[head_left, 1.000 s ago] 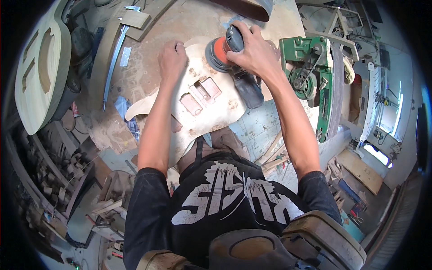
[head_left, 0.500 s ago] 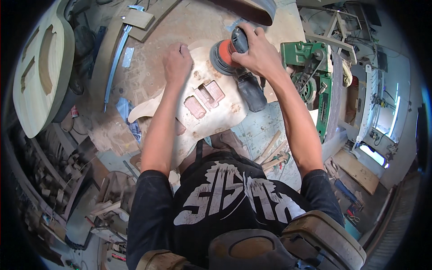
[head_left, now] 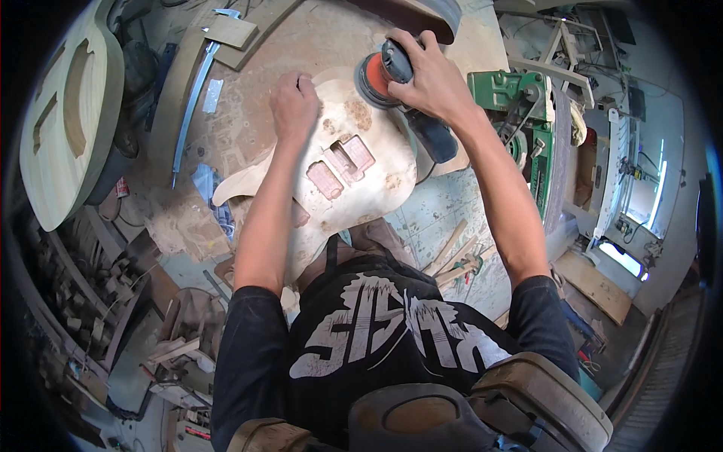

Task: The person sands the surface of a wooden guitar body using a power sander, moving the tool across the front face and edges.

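Observation:
A pale wooden guitar body (head_left: 384,169) with routed cavities (head_left: 352,158) and mottled patches lies on the workbench (head_left: 248,98). My left hand (head_left: 294,105), fingers curled, rests on its upper-left edge. My right hand (head_left: 427,79) is wrapped over the dark top of an orange-and-black orbital sander (head_left: 373,75), whose pad sits at the upper-right edge of the body. The sander's black dust canister (head_left: 434,139) hangs toward the lower right, under my wrist. My forearm hides part of the body's left side.
Left are a second routed guitar body (head_left: 64,173), a metal caliper (head_left: 188,120) and wood strips (head_left: 226,34). A green machine (head_left: 489,87) with a belt stands right of the sander. A dark curved piece (head_left: 422,19) lies at the back, blue cloth (head_left: 207,184) at left.
The sander first went slightly right, then upward with my right hand, its canister swinging higher and uncovering more of the body's right side. My left hand shifted slightly right early on.

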The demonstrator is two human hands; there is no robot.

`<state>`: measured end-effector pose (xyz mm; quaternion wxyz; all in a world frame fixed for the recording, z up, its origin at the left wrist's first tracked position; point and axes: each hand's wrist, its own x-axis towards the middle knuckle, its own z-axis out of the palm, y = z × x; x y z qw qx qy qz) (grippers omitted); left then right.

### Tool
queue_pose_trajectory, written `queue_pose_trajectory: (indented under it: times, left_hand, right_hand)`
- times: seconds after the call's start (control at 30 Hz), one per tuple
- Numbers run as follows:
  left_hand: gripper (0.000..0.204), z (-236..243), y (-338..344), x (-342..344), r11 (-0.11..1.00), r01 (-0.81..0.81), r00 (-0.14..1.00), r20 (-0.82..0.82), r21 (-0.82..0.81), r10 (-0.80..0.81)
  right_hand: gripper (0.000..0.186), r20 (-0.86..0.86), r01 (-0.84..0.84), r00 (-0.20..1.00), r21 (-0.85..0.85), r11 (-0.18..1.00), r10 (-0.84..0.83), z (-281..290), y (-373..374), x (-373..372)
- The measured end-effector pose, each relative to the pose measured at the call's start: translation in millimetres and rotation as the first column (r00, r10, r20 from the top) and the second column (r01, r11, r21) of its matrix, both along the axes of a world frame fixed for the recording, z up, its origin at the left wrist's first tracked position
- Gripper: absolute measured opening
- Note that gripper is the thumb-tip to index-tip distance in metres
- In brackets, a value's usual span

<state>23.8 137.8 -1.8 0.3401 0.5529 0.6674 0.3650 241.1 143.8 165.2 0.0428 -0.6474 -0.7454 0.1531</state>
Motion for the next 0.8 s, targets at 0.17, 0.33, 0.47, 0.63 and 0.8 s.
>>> queue_pose_trajectory:
  times: [0.17, 0.33, 0.47, 0.63, 0.8]
  left_hand:
    - [0.030, 4, -1, 0, 1.000, 0.007, 1.000, -0.001, 0.008, -0.007]
    - [0.030, 1, 0, -2, 0.999, 0.012, 1.000, -0.001, 0.043, -0.012]
    - [0.028, 0, -2, -2, 0.997, -0.023, 1.000, 0.022, 0.075, 0.021]
    - [0.025, -2, -2, -3, 0.990, -0.029, 0.999, 0.041, 0.138, 0.023]
    - [0.025, 0, -3, -3, 0.987, -0.036, 0.999, 0.035, 0.155, 0.031]
  right_hand:
    - [0.076, 0.001, -0.032, 0.999, 0.025, 0.999, 0.032, -4, 8, 4]
    - [0.076, 0.005, -0.116, 0.993, 0.052, 0.992, 0.115, -5, 11, -2]
    - [0.076, 0.035, -0.147, 0.989, 0.078, 0.986, 0.144, -1, 18, -5]
    - [0.074, 0.043, -0.172, 0.985, 0.087, 0.981, 0.169, -1, 22, -7]
    - [0.074, 0.030, -0.201, 0.979, 0.073, 0.977, 0.200, -5, 23, -5]
